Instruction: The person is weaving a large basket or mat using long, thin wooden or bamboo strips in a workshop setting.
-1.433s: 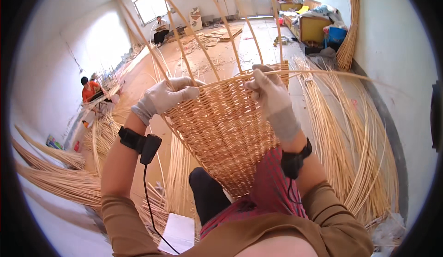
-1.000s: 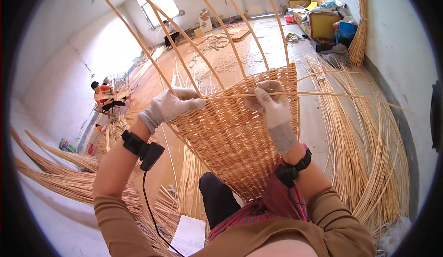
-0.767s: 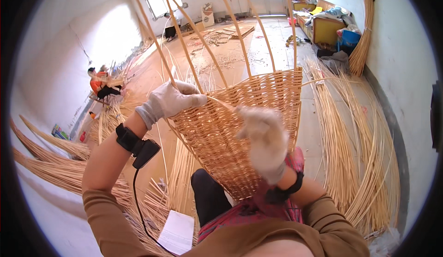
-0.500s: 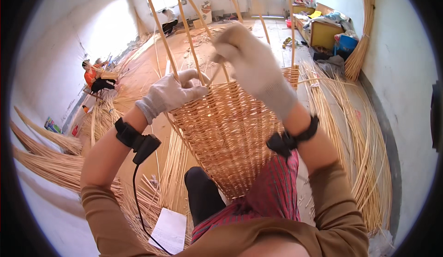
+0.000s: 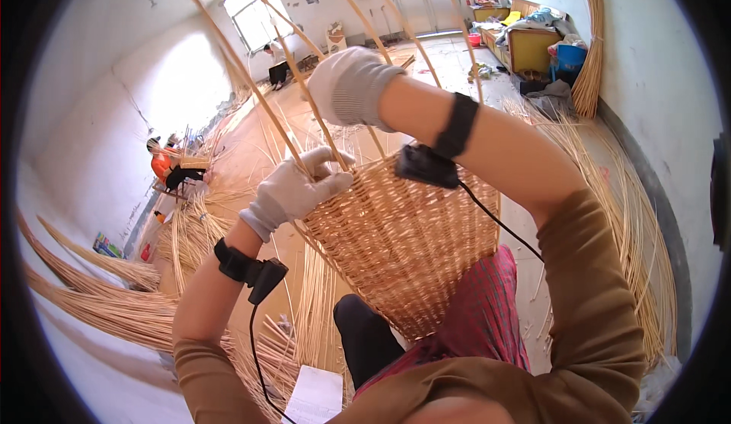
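Observation:
A wicker basket [image 5: 415,233] of tan woven rods leans against my lap, with tall upright stakes [image 5: 247,77] rising from its far rim. My left hand [image 5: 293,192], in a pale glove, is closed on the basket's rim at the left corner, thumb on the near side, around the base of the stakes. Over the rim, my right hand [image 5: 350,85], gloved too, is raised and curled among the stakes. Its back faces me, so its fingertips and whatever they hold are hidden.
Bundles of long rods lie on the floor at left [image 5: 114,302] and right [image 5: 617,233]. A white sheet [image 5: 316,393] lies by my left knee. One person in orange [image 5: 161,166] sits at left, another [image 5: 276,66] farther back. A cluttered wooden bench [image 5: 529,47] stands far right.
My right hand has swung left and slightly down across the stakes, its forearm now crossing above the rim. The left hand keeps its hold on the rim. The view has shifted.

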A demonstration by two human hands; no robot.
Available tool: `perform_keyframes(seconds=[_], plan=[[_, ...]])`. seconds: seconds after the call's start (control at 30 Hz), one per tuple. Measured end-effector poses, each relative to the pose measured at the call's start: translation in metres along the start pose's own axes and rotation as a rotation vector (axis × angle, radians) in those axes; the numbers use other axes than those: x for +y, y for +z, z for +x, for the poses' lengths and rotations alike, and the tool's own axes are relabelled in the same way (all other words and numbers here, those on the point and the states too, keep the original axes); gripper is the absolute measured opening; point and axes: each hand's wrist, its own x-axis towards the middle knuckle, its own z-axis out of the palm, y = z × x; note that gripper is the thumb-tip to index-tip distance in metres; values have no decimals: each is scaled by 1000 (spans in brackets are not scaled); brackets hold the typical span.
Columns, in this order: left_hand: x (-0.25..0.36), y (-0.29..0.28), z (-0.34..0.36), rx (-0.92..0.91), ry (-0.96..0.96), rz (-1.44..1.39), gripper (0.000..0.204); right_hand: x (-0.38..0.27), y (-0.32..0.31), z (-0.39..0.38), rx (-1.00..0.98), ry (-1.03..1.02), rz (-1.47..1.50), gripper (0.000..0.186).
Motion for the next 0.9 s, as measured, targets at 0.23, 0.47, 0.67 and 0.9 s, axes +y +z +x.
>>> perform_keyframes(seconds=[0.23, 0.47, 0.67, 0.9], plan=[[6, -1, 3, 4, 38, 71, 39, 6, -78, -19, 751, 144, 470, 38], [1, -5, 2, -46, 169, 72, 47, 36, -90, 44, 427, -395, 797, 42], [-15, -12, 5, -132, 72, -85, 69, 71, 88, -108, 1032, 246, 1403, 34], [-4, -7, 18, -10, 224, 119, 63, 29, 162, -184, 963, 547, 1915, 33]])
